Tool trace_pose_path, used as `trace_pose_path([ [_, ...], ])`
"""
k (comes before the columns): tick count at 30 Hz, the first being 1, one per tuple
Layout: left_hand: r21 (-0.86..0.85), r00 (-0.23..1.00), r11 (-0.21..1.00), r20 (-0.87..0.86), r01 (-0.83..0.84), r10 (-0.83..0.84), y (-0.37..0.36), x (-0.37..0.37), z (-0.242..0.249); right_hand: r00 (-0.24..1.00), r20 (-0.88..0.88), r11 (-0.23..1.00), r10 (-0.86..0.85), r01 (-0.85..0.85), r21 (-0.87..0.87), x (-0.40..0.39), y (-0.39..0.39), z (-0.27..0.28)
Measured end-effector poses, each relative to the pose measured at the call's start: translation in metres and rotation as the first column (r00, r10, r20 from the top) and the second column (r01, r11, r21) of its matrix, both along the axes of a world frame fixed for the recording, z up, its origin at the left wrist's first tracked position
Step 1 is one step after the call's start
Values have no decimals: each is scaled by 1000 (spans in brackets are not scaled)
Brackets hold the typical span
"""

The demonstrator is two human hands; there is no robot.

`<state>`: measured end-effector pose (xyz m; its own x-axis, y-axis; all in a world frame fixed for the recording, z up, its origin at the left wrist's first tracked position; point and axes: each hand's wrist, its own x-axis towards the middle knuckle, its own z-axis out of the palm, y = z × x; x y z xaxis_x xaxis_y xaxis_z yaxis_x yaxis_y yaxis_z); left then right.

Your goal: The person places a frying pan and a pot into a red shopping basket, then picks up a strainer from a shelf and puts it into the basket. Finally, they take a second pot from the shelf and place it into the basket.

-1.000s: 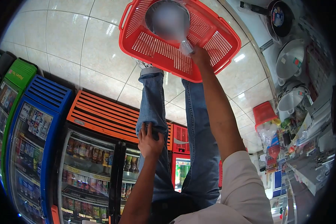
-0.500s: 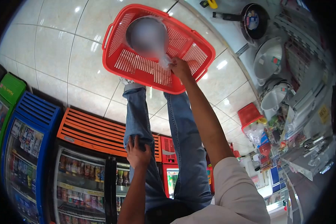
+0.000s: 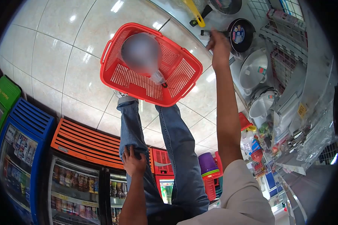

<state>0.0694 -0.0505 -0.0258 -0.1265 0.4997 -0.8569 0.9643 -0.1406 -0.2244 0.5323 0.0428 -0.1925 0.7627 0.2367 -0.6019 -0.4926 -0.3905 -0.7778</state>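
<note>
My right hand (image 3: 219, 49) is over the handle of a black frying pan (image 3: 242, 36) on the shelf, thumb and forefinger apart. Whether the fingers touch the handle is hard to tell. A red plastic basket (image 3: 178, 60) stands on the floor by my feet. Inside it lies a pan in clear plastic wrap (image 3: 141, 52), its round part hazy and its handle pointing to the lower right. My left hand (image 3: 134, 161) rests with fingers spread on the knee of my jeans (image 3: 131, 123).
White pots (image 3: 254, 70) stand along the shelf, and a yellow-handled utensil (image 3: 194, 13) lies near its edge. Wire racks (image 3: 285, 43) rise behind. Drinks coolers with orange (image 3: 90, 140) and blue (image 3: 30, 116) tops line the left. Purple containers (image 3: 207, 164) are stacked behind me.
My right hand has let go of the wrapped pan's handle in the basket and moved right to the shelf. My left hand stays on my knee. The view has shifted slightly.
</note>
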Motion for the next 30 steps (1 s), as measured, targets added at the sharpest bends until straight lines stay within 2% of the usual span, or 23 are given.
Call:
trace_pose_path([
  [2,10,1000,1000,-6,8,-7,-2,-2,-1,941,108,947,-322,320,30,22,-12,-31],
  [3,8,1000,1000,-6,12,-12,-2,-1,0,939,108,945,-326,325,28,30,-12,-45],
  [5,15,1000,1000,-7,20,-19,-2,0,-1,768,347,778,-538,611,-145,41,-11,-67],
  [6,13,1000,1000,-8,24,-24,-2,0,-1,766,347,775,-541,614,-147,44,-8,-71],
  [8,7,1000,1000,-19,20,-19,-1,1,-1,743,129,691,-656,661,-293,48,-4,-79],
  [9,6,1000,1000,-20,24,-24,0,1,-1,741,129,687,-660,663,-295,52,-5,-88],
  [11,-2,999,1000,-26,31,-31,1,4,0,790,-91,761,-606,543,-354,60,-13,-105],
  [14,10,999,1000,-17,27,-27,2,6,1,819,-147,812,-554,493,-312,65,-17,-106],
  [18,-1,999,999,-18,38,-38,1,5,0,779,-105,762,-618,561,-323,66,-19,-105],
  [21,6,999,999,-18,46,-46,1,4,0,783,-164,796,-600,562,-225,64,-28,-105],
  [23,-5,999,999,-35,33,-33,2,6,1,698,-424,754,-577,655,53,68,-44,-121],
  [26,-8,998,999,-37,40,-40,1,3,-1,749,-327,765,-577,636,107,58,-47,-111],
  [30,-5,999,999,-23,43,-43,1,1,0,740,-272,744,-615,659,113,45,-46,-92],
])
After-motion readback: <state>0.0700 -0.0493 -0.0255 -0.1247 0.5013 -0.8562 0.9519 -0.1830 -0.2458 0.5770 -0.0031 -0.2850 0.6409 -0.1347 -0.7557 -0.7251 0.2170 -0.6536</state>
